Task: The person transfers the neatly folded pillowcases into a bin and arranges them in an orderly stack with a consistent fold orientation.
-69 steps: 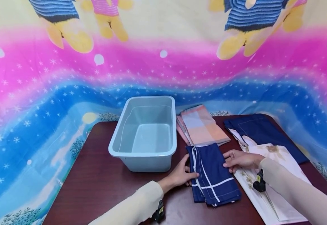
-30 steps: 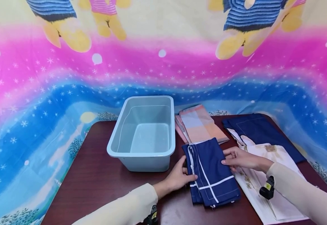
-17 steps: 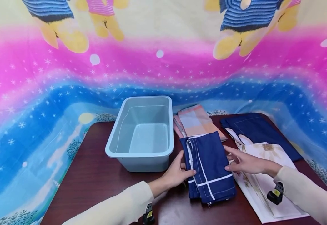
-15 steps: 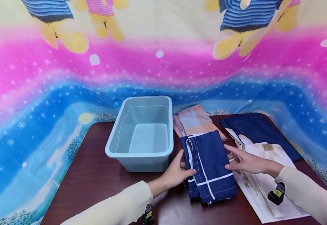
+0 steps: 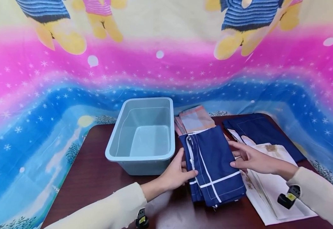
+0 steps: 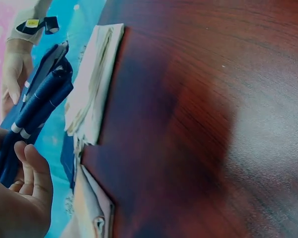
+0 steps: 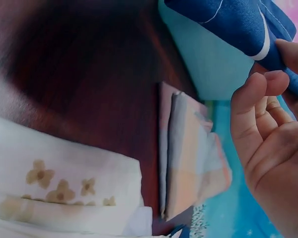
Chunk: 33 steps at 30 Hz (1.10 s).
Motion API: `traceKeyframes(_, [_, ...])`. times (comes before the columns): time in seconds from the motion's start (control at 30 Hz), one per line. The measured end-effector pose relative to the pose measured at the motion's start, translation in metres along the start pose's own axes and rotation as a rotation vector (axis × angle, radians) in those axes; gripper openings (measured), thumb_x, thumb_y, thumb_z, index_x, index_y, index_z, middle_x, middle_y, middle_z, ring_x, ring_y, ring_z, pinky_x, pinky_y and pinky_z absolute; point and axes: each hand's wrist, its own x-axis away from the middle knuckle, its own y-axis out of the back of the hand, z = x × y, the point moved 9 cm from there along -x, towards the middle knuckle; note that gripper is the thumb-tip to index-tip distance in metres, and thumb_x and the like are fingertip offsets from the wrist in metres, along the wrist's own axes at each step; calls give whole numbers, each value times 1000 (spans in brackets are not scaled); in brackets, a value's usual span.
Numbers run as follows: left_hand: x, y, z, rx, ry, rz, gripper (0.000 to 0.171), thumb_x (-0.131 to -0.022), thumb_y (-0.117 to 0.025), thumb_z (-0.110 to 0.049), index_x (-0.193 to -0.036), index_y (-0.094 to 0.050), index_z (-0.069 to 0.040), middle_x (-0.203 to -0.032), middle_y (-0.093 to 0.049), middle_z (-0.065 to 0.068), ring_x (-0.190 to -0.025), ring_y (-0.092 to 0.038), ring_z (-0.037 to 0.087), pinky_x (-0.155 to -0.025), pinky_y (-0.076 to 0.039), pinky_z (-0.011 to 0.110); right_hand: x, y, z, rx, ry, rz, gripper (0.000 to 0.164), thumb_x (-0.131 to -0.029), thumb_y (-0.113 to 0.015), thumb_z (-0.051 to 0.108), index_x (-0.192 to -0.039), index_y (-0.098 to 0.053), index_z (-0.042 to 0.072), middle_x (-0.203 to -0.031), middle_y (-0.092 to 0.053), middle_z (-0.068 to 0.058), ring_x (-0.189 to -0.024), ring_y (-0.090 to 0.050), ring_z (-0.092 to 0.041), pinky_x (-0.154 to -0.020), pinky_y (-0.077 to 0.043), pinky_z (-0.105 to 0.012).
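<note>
1. Folded navy cloth (image 5: 219, 159), crossed by white lines, is held up between two hands, clear of the dark wooden table (image 5: 97, 178) and near the grey-blue tub (image 5: 147, 168). A cartoon-printed backdrop (image 5: 155, 73) rises behind.

2. Both forearms slant forward and inward from the near side. The left sleeve (image 5: 106, 206) and the right sleeve (image 5: 321, 197) are cream, and each bears a small black device at the cuff.

3. Other cloths lie around: a white cloth (image 5: 269, 187) with brown flowers below the right forearm, a second navy cloth (image 5: 264, 127) at the far right, and a checked pink-and-grey cloth (image 5: 196, 117) behind the held one, which partly hides it in the head view.

4. Left hand (image 5: 173, 173) is clamped on the held cloth's left edge, thumb over the upper face, other fingers bent behind and below, as the left wrist view shows.

5. Right hand (image 5: 258, 160) is clamped on the opposite edge, reaching in leftward, with the cloth between thumb and bent fingers.

6. Left thumb (image 5: 191, 174) points right, lying across the white edging; right thumb (image 5: 238, 164) points left, its tip at the cloth's border.
</note>
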Motion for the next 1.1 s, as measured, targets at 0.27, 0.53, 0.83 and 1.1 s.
traceKeyframes(0.27, [11,8,-24,3,6,7,80,-92,-72,-12,-154,-25,-25,-106,-74,16,-65,-65,15,-45,-48,27,3,1,24,-16,57,5,77,-104,-52,6,-162,-1,3,-145,-52,-32,-56,-54,-31,-58,-55,-37])
traceKeyframes(0.53, [17,30,-40,14,12,-5,87,-90,-73,-11,-158,-20,-24,-98,-74,18,-60,-63,14,-48,-50,30,-2,-2,45,-32,76,-16,77,-104,-52,7,-162,-2,5,-141,-62,-12,-57,-53,-28,-58,-52,-37])
traceKeyframes(0.83, [27,59,-53,8,49,-30,83,-92,-72,-13,-156,-22,-28,-99,-75,14,-59,-62,16,-54,-52,32,-19,-5,63,-16,55,-81,82,-102,-57,12,-164,-3,13,-139,-58,-29,-57,-57,-27,-60,-55,-37])
traceKeyframes(1.1, [31,86,-65,-67,51,-21,80,-94,-70,-14,-157,-22,-25,-108,-74,20,-56,-62,16,-54,-52,33,-42,-19,75,-151,67,-74,77,-103,-56,12,-163,-8,13,-130,-67,-19,-57,-57,-18,-59,-54,-35])
